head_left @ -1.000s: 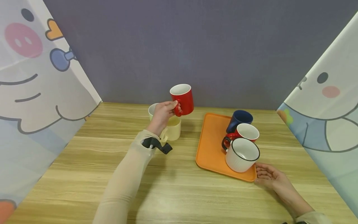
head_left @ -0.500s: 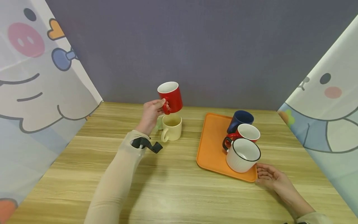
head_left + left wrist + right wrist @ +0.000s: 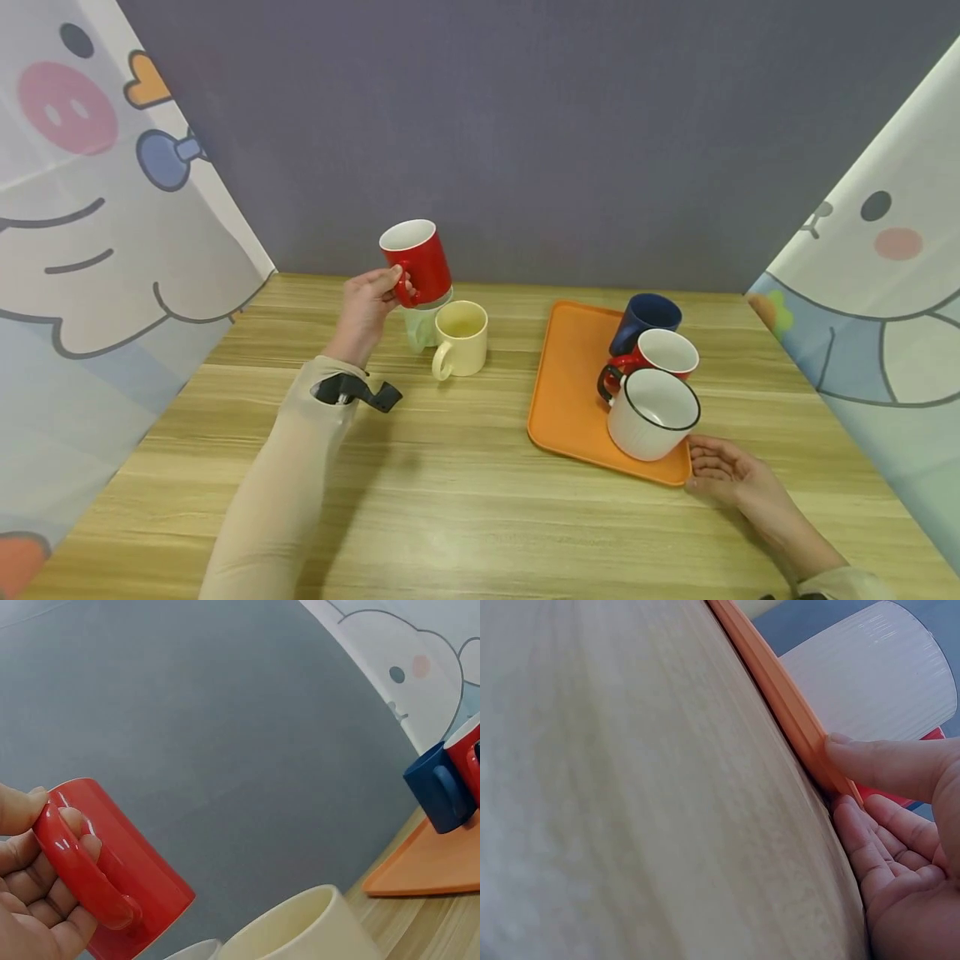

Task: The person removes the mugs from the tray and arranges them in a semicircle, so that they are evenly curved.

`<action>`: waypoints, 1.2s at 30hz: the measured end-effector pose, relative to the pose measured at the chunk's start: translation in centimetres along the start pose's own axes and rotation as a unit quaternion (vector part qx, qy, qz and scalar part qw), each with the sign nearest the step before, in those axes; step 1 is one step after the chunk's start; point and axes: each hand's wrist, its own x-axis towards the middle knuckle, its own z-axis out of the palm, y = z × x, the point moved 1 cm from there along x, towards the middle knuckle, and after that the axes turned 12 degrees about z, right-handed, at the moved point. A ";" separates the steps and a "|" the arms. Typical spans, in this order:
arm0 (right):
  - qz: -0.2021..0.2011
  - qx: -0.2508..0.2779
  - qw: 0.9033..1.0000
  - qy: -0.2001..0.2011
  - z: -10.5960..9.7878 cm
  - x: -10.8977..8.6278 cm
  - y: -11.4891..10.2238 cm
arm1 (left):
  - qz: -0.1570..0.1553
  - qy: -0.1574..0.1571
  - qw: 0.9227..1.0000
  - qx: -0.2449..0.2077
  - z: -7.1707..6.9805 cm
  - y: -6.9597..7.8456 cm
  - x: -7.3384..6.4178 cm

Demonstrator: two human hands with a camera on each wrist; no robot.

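My left hand [image 3: 367, 304] holds a red mug [image 3: 426, 265] with a white inside by its handle, up in the air and slightly tilted. Below and partly behind it stands a pale green mug [image 3: 422, 327]. Beside that one is a cream-yellow mug [image 3: 461, 342], its handle turned toward me. On the right my right hand [image 3: 738, 483] pinches the near right corner of an orange tray [image 3: 566, 392], thumb on the rim, as the right wrist view shows. A white mug with a black rim [image 3: 647, 421], another red mug [image 3: 666, 353] and a dark blue mug [image 3: 651, 315] stand on the tray.
The wooden table [image 3: 465, 500] runs back to a grey wall panel [image 3: 480, 142]. Cartoon-printed side panels [image 3: 97, 250] border it on the left and right. The tray's three mugs stand close together along its right side.
My left hand has moved left with the red mug, from beside the tray's left to above the pale green mug, uncovering the cream-yellow one. The right hand stays at the tray corner.
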 end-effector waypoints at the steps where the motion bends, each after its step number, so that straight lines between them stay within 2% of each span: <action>1: 0.000 0.000 1.000 0.000 0.0 0.0 0.0 | 0.002 0.002 1.000 0.003 -0.3 0.1 0.0; 9: 0.001 0.001 1.000 0.001 0.1 0.0 0.0 | 0.017 0.025 1.000 0.004 -2.5 1.0 -0.6; 18: -0.008 0.012 1.000 -0.006 -0.1 0.0 0.1 | 0.017 0.046 0.999 -0.001 -4.8 1.7 -1.1; 30: -0.001 0.012 1.000 -0.003 -0.1 0.0 0.3 | 0.003 0.087 0.996 0.036 -6.6 1.4 -1.8; 36: 0.009 0.001 1.000 0.001 0.0 0.1 0.0 | -0.003 0.092 0.995 0.046 -7.5 0.6 -2.0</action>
